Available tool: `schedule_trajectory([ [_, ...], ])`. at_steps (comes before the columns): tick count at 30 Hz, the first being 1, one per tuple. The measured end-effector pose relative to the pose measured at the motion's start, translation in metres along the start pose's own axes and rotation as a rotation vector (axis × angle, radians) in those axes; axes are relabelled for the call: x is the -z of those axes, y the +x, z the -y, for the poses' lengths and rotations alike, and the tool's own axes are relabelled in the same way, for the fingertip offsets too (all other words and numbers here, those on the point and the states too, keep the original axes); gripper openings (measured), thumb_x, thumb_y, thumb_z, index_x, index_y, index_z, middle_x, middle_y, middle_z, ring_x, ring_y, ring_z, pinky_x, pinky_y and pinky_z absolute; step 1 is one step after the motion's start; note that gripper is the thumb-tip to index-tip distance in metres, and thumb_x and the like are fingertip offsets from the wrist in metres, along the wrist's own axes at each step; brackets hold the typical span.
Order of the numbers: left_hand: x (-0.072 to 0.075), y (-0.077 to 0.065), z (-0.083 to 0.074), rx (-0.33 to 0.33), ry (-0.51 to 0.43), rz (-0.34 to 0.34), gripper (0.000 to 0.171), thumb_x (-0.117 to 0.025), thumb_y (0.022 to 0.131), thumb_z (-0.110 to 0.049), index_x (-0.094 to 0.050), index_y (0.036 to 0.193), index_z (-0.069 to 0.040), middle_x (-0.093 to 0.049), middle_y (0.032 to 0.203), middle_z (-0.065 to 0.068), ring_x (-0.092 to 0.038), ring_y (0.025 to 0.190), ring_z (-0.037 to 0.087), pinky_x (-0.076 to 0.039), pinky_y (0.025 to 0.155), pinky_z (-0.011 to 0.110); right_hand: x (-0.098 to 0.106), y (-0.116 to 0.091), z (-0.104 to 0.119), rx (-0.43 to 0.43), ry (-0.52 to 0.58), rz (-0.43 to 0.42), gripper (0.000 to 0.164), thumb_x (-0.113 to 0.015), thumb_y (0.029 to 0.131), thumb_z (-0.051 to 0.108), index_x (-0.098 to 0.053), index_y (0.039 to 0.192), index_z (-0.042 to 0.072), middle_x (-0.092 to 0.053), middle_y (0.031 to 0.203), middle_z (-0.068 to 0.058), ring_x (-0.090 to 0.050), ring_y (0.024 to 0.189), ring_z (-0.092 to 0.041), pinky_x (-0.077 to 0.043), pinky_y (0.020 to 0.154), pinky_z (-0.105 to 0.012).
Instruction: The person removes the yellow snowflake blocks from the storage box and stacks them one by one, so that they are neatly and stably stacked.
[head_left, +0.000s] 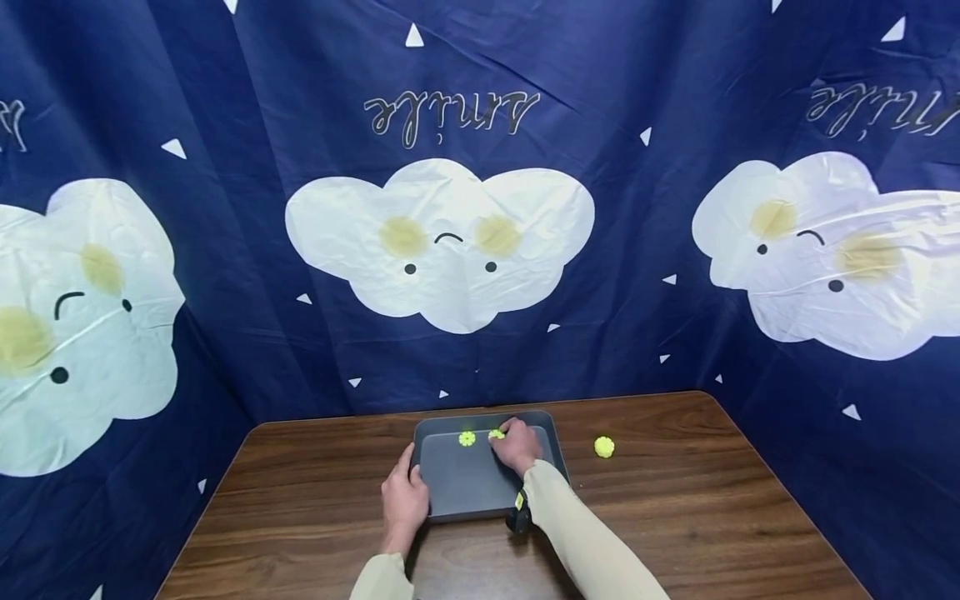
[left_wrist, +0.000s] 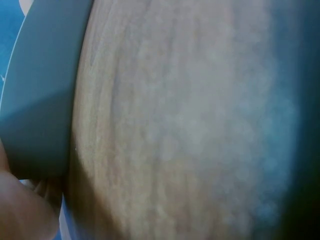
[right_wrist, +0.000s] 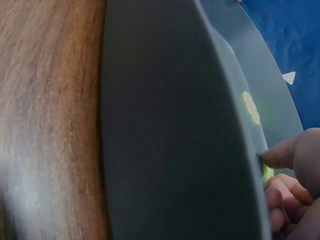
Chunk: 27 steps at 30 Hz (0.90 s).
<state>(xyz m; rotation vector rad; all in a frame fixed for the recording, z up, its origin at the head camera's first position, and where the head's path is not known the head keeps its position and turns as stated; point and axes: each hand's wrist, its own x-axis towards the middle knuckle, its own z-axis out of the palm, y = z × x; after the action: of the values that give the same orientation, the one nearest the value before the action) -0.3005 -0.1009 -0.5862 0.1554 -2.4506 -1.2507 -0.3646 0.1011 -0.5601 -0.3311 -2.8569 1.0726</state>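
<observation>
A dark grey rectangular tray lies on the wooden table. My left hand holds its left wall, fingers along the outside and thumb at the rim. In the left wrist view, part of that hand shows at the tray's corner. Inside the tray, near its far wall, my right hand pinches a yellow-green flower-shaped piece between thumb and fingers, which partly hide it. A similar flower-shaped piece lies to its left, also seen as a scalloped edge in the right wrist view.
Another yellow-green scalloped piece lies on the table, right of the tray. A dark blue curtain with cloud prints hangs behind the table and at both sides. A black wrist camera sits on my right wrist, over the tray's near edge.
</observation>
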Motion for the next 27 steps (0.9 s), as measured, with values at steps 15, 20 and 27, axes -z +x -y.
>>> schedule_trajectory([
  [15, -0.0032, -0.0025, 0.0025, 0.026, 0.022, 0.023, 0.047, -0.049, 0.099, 0.001, -0.052, 0.146, -0.002, -0.060, 0.136, 0.030, -0.058, 0.123, 0.049, -0.048, 0.102, 0.061, -0.0055, 0.0010, -0.0025, -0.013, -0.007, 0.001, 0.023, -0.077, 0.087, 0.028, -0.070, 0.102, 0.012, -0.072, 0.101, -0.009, -0.068, 0.097, -0.032, -0.055, 0.080, -0.051],
  [20, -0.0028, -0.0034, 0.0029, 0.030, 0.027, 0.016, 0.047, -0.049, 0.099, 0.000, -0.052, 0.146, -0.003, -0.060, 0.136, 0.029, -0.058, 0.123, 0.049, -0.049, 0.102, 0.061, -0.0074, -0.0015, -0.0037, -0.016, -0.013, 0.007, 0.023, -0.076, 0.088, 0.029, -0.069, 0.102, 0.012, -0.072, 0.098, -0.009, -0.068, 0.094, -0.032, -0.055, 0.078, -0.050],
  [27, -0.0040, -0.0012, -0.0007, 0.016, 0.031, 0.023, 0.047, -0.050, 0.099, 0.000, -0.053, 0.146, -0.003, -0.061, 0.134, 0.029, -0.059, 0.122, 0.049, -0.049, 0.101, 0.061, -0.0055, -0.0026, -0.0044, -0.022, 0.008, -0.018, 0.025, -0.075, 0.090, 0.028, -0.066, 0.104, 0.010, -0.067, 0.101, -0.011, -0.066, 0.095, -0.034, -0.054, 0.081, -0.051],
])
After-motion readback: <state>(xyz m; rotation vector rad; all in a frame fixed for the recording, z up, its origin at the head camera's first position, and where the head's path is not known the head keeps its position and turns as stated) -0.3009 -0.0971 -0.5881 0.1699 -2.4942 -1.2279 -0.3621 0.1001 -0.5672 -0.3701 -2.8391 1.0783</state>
